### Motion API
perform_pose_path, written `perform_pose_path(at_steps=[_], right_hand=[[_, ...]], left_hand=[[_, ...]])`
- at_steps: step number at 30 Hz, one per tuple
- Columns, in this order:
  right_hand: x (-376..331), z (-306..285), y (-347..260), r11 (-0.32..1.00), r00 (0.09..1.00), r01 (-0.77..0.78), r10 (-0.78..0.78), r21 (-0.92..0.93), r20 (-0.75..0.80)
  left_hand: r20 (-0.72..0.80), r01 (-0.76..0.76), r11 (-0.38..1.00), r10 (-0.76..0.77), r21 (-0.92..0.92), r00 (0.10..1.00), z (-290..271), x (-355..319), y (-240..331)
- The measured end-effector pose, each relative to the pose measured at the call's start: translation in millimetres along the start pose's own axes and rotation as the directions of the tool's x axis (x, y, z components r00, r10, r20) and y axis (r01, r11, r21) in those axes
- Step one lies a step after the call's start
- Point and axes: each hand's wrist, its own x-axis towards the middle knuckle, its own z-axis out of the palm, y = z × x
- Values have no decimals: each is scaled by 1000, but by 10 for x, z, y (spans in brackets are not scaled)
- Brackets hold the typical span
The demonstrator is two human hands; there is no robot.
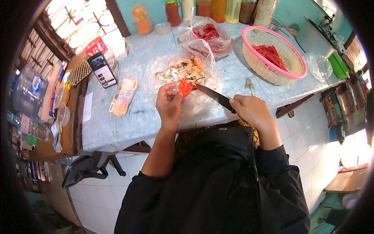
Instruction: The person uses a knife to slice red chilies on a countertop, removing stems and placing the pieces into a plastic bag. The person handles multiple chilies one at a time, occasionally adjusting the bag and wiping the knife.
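My left hand (170,100) pinches a red chili (184,88), which looks split open, above a clear plastic bag spread on the table. My right hand (250,112) grips the handle of a dark-bladed knife (215,96), its tip touching or very near the chili. Chili seeds and scraps (183,70) lie on the plastic under my hands. Behind them, a clear plastic bag (224,48) holds whole red chilies (207,32). To the right stands a cream basket with a pink rim (300,73), with opened red chilies (270,55) inside.
Banknotes (124,97) and a propped phone (103,70) are on the table's left. Sauce bottles (218,11) and a tape roll (163,28) line the back. A large metal pot (315,37) stands far right. The table's front edge (113,149) runs close to my body.
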Motion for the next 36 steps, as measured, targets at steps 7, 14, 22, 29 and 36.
perform_pose_path(at_steps=[7,14,22,29,36], right_hand=[[127,109,38,998,998,42,-44,-54,-36],[211,163,101,998,1000,13,-13,56,-5],[201,166,186,988,997,-16,26,151,-67],[62,128,9,999,1000,-26,26,34,16],[181,129,-36,999,999,-30,30,-29,20]], left_hand=[[60,-196,960,188,199,980,-22,-9,-54],[56,-102,989,96,111,994,-10,-23,9],[11,-48,999,47,12,999,-56,17,-30],[1,-74,995,74,72,997,-69,16,-18],[10,-67,993,66,97,998,-77,9,-16]])
